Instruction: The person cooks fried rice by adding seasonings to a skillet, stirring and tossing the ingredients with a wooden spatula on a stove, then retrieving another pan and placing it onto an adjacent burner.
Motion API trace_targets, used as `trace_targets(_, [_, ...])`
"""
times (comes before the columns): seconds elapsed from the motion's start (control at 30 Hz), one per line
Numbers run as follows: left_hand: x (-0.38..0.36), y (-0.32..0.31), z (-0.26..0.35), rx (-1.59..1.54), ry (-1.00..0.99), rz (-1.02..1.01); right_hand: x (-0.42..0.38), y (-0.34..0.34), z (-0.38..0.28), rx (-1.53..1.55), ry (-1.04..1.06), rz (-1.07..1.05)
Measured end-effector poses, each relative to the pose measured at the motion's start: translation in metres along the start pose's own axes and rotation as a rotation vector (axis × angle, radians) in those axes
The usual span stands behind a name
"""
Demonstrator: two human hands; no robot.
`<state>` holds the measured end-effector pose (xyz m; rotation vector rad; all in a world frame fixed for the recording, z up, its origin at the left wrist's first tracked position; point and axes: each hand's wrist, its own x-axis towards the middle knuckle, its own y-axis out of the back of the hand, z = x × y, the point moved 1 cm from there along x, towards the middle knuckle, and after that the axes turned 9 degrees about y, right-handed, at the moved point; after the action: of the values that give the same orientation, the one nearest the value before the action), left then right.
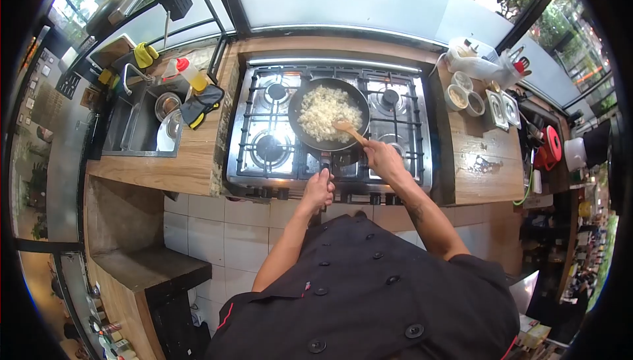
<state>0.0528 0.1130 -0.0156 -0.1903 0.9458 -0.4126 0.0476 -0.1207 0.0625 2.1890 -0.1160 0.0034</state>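
A dark frying pan [295,126] sits on the middle of the gas stove [242,162]. Pale, crumbly food that looks like rice [323,111] covers much of its base. My left hand [318,190] is closed around the pan's handle, which points toward me. In my right hand [384,161] is a wooden spatula [349,129], held by its handle from the right side. The blade of the spatula lies in the food near the pan's right front part.
Left of the stove are a sink [135,122], an oil bottle with a red cap [191,73] and a black-yellow glove [201,104]. On the right counter [475,182] stand small bowls [456,96], metal containers [498,109] and a plastic tub [471,53].
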Motion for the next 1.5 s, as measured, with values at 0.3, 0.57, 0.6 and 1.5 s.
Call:
trace_targets(0.3, [-0.017,-0.007,0.018,-0.035,0.012,-0.031,-0.003,0.007,-0.011,-0.009,0.150,-0.014])
trace_targets(0.57, [-0.073,-0.052,0.096,-0.158,-0.014,-0.099,-0.015,0.115,-0.086,0.177,0.064,0.096])
trace_targets(0.6, [-0.076,-0.056,0.089,-0.110,-0.069,-0.062,-0.020,0.118,-0.084,0.176,0.067,0.115])
trace_targets(1.5, [-0.018,-0.037,0.003,-0.087,-0.088,-0.065,0.038,-0.020,-0.005,0.012,0.072,0.024])
